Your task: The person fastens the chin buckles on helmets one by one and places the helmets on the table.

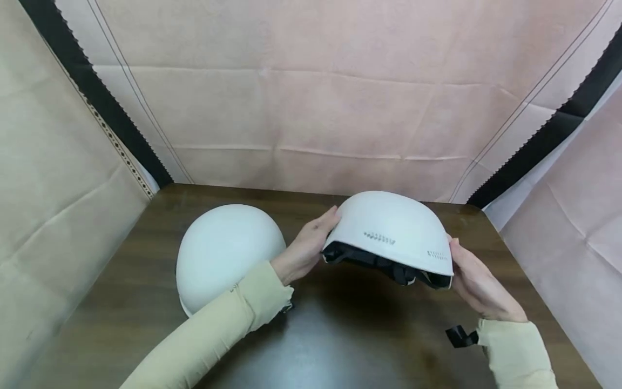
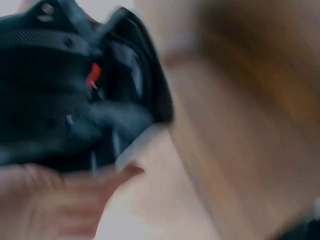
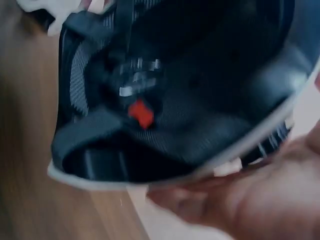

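Observation:
Both hands hold a white helmet [image 1: 393,227] over the right half of the table, its dark underside tipped toward me. My left hand [image 1: 308,246] grips its left side, and my right hand [image 1: 486,286] grips its right side near the lower rim. Black padding and straps [image 2: 45,95] line the inside in the left wrist view, which is blurred. The right wrist view shows a red clip [image 3: 141,114] among the dark straps. A second white helmet [image 1: 225,254] rests dome up on the table, partly covered by my left forearm.
The brown wooden table [image 1: 340,351] has a glossy top. Pale fabric walls enclose it at the back [image 1: 316,119], left [image 1: 63,216] and right [image 1: 573,216], with black strips [image 1: 102,86] along the corners. A black strap end [image 1: 459,336] sticks out from the right cuff.

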A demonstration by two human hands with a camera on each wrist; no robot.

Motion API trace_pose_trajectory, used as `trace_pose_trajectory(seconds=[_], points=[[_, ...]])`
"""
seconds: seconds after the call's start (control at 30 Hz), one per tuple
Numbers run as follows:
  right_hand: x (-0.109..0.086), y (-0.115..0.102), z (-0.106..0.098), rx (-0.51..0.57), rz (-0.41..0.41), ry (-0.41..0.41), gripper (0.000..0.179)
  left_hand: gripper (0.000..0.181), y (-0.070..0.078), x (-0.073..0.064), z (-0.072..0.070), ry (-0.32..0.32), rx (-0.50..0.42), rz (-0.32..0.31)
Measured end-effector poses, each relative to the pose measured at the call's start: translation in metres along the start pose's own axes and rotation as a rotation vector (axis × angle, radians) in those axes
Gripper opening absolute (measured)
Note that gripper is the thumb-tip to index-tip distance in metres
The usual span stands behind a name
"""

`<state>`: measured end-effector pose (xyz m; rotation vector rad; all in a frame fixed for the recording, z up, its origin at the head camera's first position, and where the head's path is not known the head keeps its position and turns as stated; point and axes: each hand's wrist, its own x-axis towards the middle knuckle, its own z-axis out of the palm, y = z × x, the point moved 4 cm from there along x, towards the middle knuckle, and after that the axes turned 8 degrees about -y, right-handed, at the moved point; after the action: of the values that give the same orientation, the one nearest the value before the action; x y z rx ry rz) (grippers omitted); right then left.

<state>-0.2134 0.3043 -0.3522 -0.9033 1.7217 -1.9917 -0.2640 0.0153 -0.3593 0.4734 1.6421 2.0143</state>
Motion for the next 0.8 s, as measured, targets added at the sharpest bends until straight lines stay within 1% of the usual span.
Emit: trace_pose_trajectory(seconds=[0.1, 0.17, 0.23, 0.37, 0.47, 0.53, 0.67, 0.8], points=[[-0.008, 0.003, -0.009, 0.029, 0.009, -0.136, 0.052, 0.072, -0.002, -0.001, 0.000, -0.091, 0.192, 0.030], [-0.015, 0.007, -0.017, 0.035, 0.000, -0.195, 0.061, 0.079, -0.003, -0.001, 0.000, -0.146, 0.321, 0.047], [-0.021, 0.012, -0.024, -0.012, 0.027, -0.201, 0.074, 0.091, -0.005, -0.002, 0.000, -0.191, 0.442, 0.054], [-0.030, 0.019, -0.033, -0.192, 0.045, -0.202, 0.099, 0.118, -0.009, -0.006, 0.004, -0.262, 0.643, 0.038], [-0.032, 0.020, -0.035, -0.275, 0.033, -0.202, 0.112, 0.128, -0.009, -0.008, 0.009, -0.288, 0.723, 0.026], [-0.031, 0.019, -0.035, -0.319, 0.029, -0.183, 0.118, 0.130, -0.007, -0.009, 0.011, -0.286, 0.769, 0.022], [-0.026, 0.017, -0.037, -0.412, 0.051, -0.129, 0.125, 0.135, -0.001, -0.004, 0.012, -0.264, 0.842, 0.029], [-0.020, 0.018, -0.041, -0.512, 0.115, -0.080, 0.126, 0.137, 0.001, 0.002, 0.009, -0.224, 0.881, 0.014]])
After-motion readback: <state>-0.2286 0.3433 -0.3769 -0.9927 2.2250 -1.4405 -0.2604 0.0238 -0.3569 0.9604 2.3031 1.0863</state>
